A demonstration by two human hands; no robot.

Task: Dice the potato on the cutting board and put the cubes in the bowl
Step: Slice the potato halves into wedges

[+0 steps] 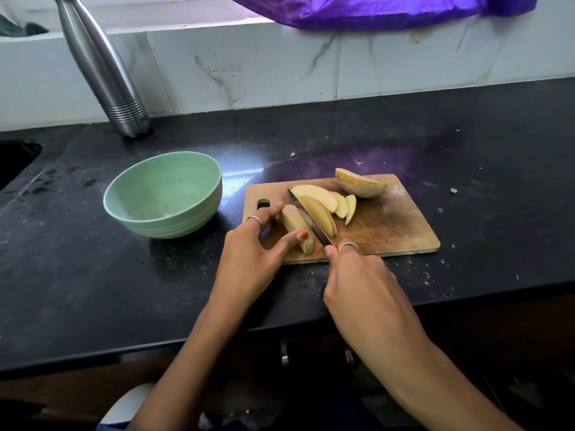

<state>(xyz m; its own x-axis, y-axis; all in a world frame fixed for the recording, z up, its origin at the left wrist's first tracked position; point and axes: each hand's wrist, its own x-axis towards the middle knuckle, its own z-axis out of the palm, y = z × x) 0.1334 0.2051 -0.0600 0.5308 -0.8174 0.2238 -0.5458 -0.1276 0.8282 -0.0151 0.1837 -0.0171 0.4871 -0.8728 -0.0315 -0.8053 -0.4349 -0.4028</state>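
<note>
A wooden cutting board (392, 225) lies on the black counter. On it are several potato slices (320, 200) and an uncut potato half (361, 183) at the far edge, skin side up. My left hand (252, 247) pinches a stack of slices (295, 225) between thumb and fingers. My right hand (361, 281) grips a knife; its blade (308, 217) runs along the right side of that stack, tip pointing away. The handle is hidden in my fist. A pale green bowl (163, 194) stands left of the board, with a small pale bit at its bottom.
A steel bottle (102, 66) stands at the back left against the tiled wall. A dark sink opening (15, 160) is at the far left. Purple cloth (373, 10) hangs above the back. Small potato crumbs (453, 190) lie on the counter right of the board.
</note>
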